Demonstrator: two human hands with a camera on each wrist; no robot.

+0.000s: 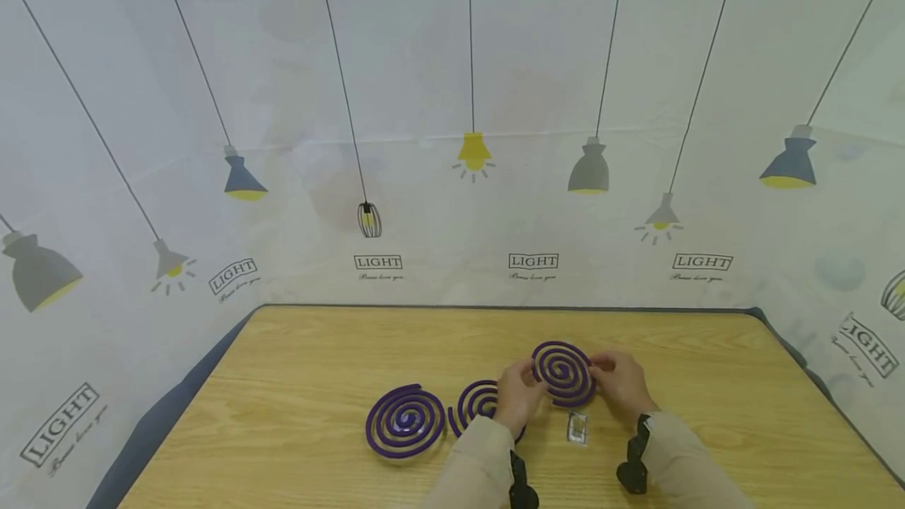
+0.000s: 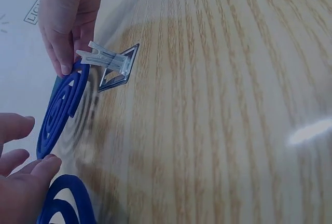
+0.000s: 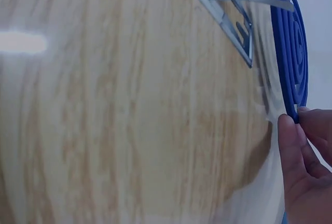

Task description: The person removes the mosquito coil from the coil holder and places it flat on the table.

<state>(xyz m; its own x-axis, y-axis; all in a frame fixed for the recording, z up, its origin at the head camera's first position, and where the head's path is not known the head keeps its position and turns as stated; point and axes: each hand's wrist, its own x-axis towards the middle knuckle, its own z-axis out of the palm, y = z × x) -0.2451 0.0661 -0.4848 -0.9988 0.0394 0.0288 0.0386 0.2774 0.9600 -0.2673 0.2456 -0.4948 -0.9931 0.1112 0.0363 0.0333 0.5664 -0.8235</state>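
A purple mosquito coil [image 1: 562, 371], blue in the wrist views, is held tilted up off the table between both hands. My left hand [image 1: 519, 397] holds its left edge by the fingertips. On the opposite edge, my right hand [image 3: 311, 167] pinches the rim between thumb and finger. Just below the raised coil lies a small metal coil stand [image 1: 577, 428], with a prong bent upward from its frame, as the left wrist view shows. A second coil [image 1: 477, 403] is on the table, partly hidden by my left hand and forearm.
Farther left, another purple coil [image 1: 404, 455] sits with something shiny under its centre. The wooden table [image 1: 304, 352] ends at a back wall sheet [image 1: 438, 281] printed with hanging lamps. Side sheets flank the table.
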